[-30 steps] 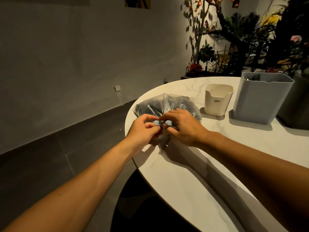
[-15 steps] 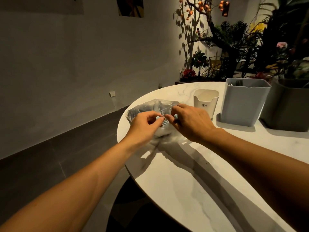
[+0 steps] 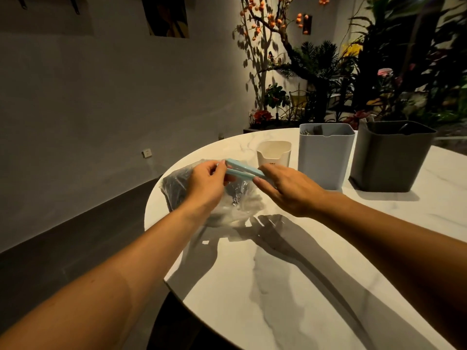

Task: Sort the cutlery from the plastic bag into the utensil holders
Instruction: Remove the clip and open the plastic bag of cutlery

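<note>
Plastic bag (image 3: 202,195) lies on the round marble table (image 3: 290,286), near its far left edge, and it is crumpled and transparent with dark and shiny cutlery (image 3: 236,198) inside, which I cannot tell apart piece by piece. At the top of the bag, a light blue clip (image 3: 241,170) is spread into two long thin bars. The bars meet at the left end and part a little toward the right, so the long axis of the clip goes from left to right and slightly down toward the right, almost level above the bag.

The left hand (image 3: 206,183) pinches the left end of the clip between thumb and fingers, and its palm covers the middle of the bag. The right hand (image 3: 290,190) is at the right end of the clip; its fingertips touch the bars there, with the fingers fairly straight, but whether they really pinch the clip I cannot tell. The bag hangs below the clip, between the two hands and more under the left one.

Behind the bag to the right stands a small cream holder (image 3: 274,154), just behind the right hand. Right of it stands a taller light grey holder (image 3: 324,157) with some metal pieces at its top, and then a dark grey holder (image 3: 389,157). Behind the table are plants (image 3: 328,72) and a grey wall (image 3: 101,97).
</note>
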Demonstrator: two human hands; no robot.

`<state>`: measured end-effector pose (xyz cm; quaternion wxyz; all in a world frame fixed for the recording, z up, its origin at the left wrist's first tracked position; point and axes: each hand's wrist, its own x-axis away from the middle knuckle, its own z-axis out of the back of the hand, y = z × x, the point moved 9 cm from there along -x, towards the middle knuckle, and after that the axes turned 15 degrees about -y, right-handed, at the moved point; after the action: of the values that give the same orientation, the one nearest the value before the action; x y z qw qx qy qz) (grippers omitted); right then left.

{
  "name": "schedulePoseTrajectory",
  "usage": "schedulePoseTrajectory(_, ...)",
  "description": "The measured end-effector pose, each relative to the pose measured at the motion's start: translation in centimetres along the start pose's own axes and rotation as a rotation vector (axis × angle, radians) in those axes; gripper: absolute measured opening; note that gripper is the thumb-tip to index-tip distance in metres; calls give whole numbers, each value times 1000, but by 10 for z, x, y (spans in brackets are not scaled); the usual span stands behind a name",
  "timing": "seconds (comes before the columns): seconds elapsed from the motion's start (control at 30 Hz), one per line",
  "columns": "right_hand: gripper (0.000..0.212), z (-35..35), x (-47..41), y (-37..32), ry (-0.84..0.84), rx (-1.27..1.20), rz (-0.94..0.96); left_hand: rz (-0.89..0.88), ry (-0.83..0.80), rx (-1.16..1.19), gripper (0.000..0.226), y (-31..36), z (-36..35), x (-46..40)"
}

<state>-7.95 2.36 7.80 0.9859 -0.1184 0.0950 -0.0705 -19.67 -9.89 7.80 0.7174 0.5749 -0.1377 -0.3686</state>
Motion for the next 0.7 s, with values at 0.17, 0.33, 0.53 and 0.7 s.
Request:
schedulePoseTrajectory(0.17, 46, 6, 7, 9, -20, 97, -40, 33, 6, 114, 29, 4, -13, -7)
schedulePoseTrajectory(0.33, 52, 9, 16, 18, -23, 117, -64, 34, -149, 15, 24, 5, -38, -11)
schedulePoseTrajectory(0.53, 20, 20, 36, 48, -4, -89, -125, 32, -226, -10, 12, 10, -75, -16)
schedulePoseTrajectory(0.7, 26, 34, 63, 85, 20, -67, -183, -38, -355, -88, 19, 15, -118, -23)
